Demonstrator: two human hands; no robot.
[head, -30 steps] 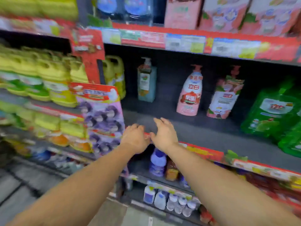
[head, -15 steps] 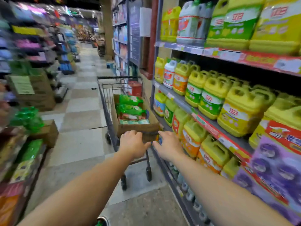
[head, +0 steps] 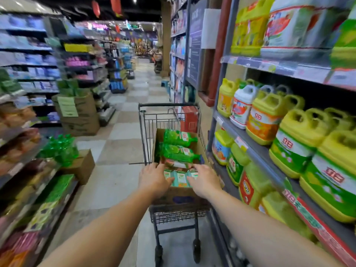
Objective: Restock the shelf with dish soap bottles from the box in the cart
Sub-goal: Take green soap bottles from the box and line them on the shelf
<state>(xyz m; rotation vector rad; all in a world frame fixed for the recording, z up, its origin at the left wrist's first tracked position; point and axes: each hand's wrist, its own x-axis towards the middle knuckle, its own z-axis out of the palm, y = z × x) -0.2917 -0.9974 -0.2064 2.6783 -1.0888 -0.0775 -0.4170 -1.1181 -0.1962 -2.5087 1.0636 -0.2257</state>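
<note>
**Two hands at the box, nothing lifted yet**

Both our hands are over the near end of the cardboard box (head: 200,146) in the shopping cart (head: 169,116), at 12 o'clock ahead of us. Left hand (head: 154,179) lies with fingers spread loosely over the small teal-and-orange packs (head: 182,178); right hand (head: 205,181) does the same from 1 o'clock. Fingertips are hidden behind the knuckles, so we cannot tell if either has closed on anything.

Green dish soap bottles (head: 179,146) lie flat in the box, past our fingers, touching each other. At least two are visible, and more may sit under them.

Progress, as we judge it: pick stage, nothing in hand. Box looks well stocked, so most of the restock remains. Shelf (head: 256,149) at 2 o'clock holds yellow jugs (head: 268,120), packed tight. No open slot for the green bottles shows from here.
</note>
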